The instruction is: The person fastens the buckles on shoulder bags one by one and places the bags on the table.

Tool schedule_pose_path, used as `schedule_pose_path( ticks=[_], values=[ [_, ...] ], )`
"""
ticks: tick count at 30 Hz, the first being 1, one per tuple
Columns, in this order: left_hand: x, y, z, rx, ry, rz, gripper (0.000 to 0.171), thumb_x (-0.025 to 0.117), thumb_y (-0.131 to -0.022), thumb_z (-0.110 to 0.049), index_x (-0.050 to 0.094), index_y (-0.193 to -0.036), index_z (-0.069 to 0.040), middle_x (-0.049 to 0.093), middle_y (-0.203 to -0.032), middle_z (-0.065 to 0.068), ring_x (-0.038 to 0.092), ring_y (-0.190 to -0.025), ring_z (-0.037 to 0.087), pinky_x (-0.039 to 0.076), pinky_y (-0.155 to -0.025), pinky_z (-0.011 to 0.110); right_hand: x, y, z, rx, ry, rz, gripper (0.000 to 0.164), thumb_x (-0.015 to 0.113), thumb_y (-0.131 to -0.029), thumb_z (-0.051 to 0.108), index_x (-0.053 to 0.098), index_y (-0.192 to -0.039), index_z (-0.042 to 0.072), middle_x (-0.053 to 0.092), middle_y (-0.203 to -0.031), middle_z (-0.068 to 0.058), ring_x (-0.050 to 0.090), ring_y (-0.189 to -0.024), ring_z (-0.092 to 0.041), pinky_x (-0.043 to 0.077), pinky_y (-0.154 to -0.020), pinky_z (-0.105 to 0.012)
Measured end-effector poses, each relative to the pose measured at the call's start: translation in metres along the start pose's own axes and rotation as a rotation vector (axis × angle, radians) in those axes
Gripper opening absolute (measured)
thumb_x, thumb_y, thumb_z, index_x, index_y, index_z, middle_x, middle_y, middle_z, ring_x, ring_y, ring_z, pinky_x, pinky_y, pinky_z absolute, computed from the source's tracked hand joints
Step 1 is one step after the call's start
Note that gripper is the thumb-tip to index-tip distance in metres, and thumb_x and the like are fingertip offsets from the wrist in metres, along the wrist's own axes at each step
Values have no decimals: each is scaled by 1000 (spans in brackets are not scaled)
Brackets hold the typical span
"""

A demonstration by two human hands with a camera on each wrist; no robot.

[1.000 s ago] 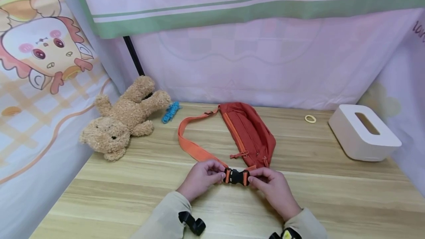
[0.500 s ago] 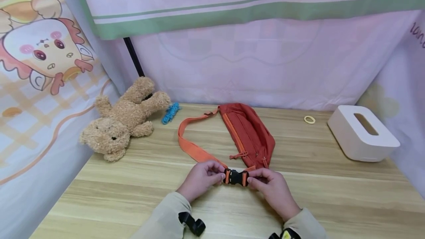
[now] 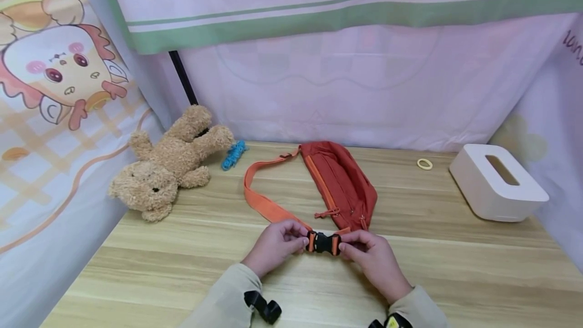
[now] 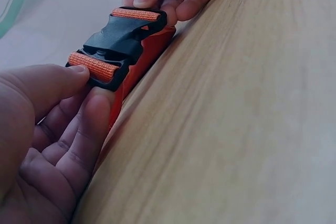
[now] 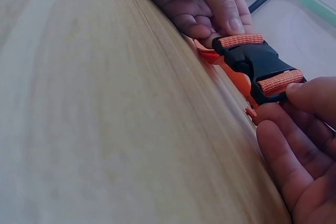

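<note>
A black side-release buckle [image 3: 324, 242], threaded with orange webbing, is held level between both hands close over the table. Its two halves sit joined together in both wrist views. The left hand [image 3: 279, 244] pinches the buckle's left end between thumb and fingers. At the opposite end, the right hand [image 3: 377, 259] pinches the other half the same way, its thumb [image 5: 310, 95] on the frame's edge. Behind the hands lies a red waist bag [image 3: 339, 181], zipper side to the left. From its far end an orange strap [image 3: 264, 205] loops left and round to the buckle.
A brown teddy bear [image 3: 168, 161] lies on its back at the left, beside a bundle of blue cord [image 3: 234, 155]. Toward the right are a pale yellow ring [image 3: 424, 164] and a white tissue box [image 3: 498, 183]. Curtains [image 3: 319, 90] hang along the table's back edge.
</note>
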State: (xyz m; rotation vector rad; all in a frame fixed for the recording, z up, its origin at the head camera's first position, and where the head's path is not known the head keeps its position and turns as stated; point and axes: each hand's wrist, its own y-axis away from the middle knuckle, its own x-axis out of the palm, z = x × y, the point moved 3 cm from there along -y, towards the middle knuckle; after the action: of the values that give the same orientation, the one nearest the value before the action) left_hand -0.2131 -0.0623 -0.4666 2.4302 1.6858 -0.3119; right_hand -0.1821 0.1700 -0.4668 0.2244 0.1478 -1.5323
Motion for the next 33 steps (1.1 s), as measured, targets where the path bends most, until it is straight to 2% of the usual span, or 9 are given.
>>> schedule_pose_path(
  ticks=[4,10,19,25,33],
  values=[
    [0,0,0,1,-8,-1,9,73,-93,-11,68,-100,-7,68,-86,2,64,-74,17,55,-64,26,0,1,0,-18,-18,16,11,77,-86,3,73,-97,5,72,-108,-10,68,-83,-17,59,-72,-28],
    [-1,0,0,-4,4,-3,10,73,-92,-11,68,-100,-7,68,-85,2,64,-73,16,54,-63,26,-1,1,-1,-27,-14,17,11,76,-87,3,72,-97,4,72,-98,-11,68,-78,-18,59,-70,-30],
    [0,0,0,-5,38,-7,12,74,-92,-12,68,-101,-7,67,-85,3,64,-73,17,53,-62,26,-1,1,-2,-23,-16,-14,11,76,-87,3,71,-97,4,71,-93,-10,66,-76,-17,57,-67,-28],
    [0,0,0,-19,60,-7,13,74,-92,-12,67,-101,-6,68,-86,4,66,-74,19,56,-64,28,-1,0,-1,-27,-17,-43,10,76,-87,3,72,-96,4,70,-92,-9,65,-76,-15,56,-67,-27],
    [0,-2,2,-39,98,-7,12,73,-92,-8,67,-100,-3,69,-88,6,68,-76,18,59,-68,28,1,0,1,-32,-33,-31,12,76,-86,2,71,-97,1,72,-93,-10,67,-79,-13,58,-69,-26]
  ],
)
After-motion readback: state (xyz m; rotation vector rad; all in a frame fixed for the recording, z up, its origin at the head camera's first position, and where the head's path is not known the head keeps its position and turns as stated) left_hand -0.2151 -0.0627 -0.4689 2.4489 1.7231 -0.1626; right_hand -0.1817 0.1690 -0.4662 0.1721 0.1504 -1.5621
